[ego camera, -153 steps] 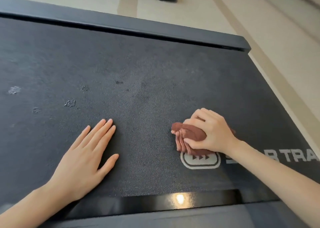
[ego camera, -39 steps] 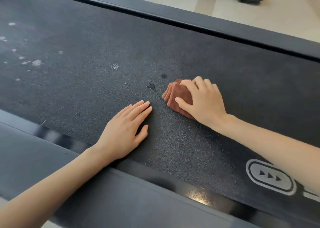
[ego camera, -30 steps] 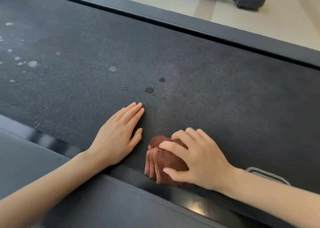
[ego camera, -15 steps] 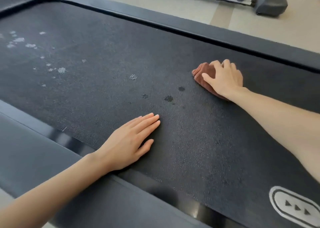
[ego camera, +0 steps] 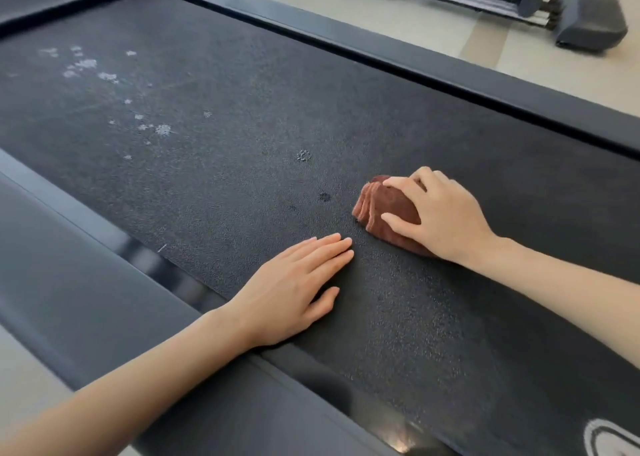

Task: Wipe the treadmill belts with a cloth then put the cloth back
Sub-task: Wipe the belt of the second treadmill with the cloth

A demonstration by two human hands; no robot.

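Observation:
The black textured treadmill belt (ego camera: 214,137) fills most of the view. A folded brown cloth (ego camera: 382,209) lies on it right of centre, and my right hand (ego camera: 440,213) grips it, fingers and thumb curled over its top and near edge. My left hand (ego camera: 294,289) rests flat on the belt near the front rail, fingers straight, just left of and below the cloth. Whitish dust spots (ego camera: 104,74) are scattered across the belt's far left, and small dark spots (ego camera: 325,197) sit just left of the cloth.
A dark grey side rail (ego camera: 86,282) runs along the near edge and another rail (ego camera: 450,71) along the far edge. Beyond it is pale floor with the base of another exercise machine (ego camera: 585,22) at top right. A white arrow logo (ego camera: 609,441) shows at bottom right.
My right hand has drawn the cloth back from the far rail toward the belt's middle, close to my left hand. My left hand has stayed flat on the belt.

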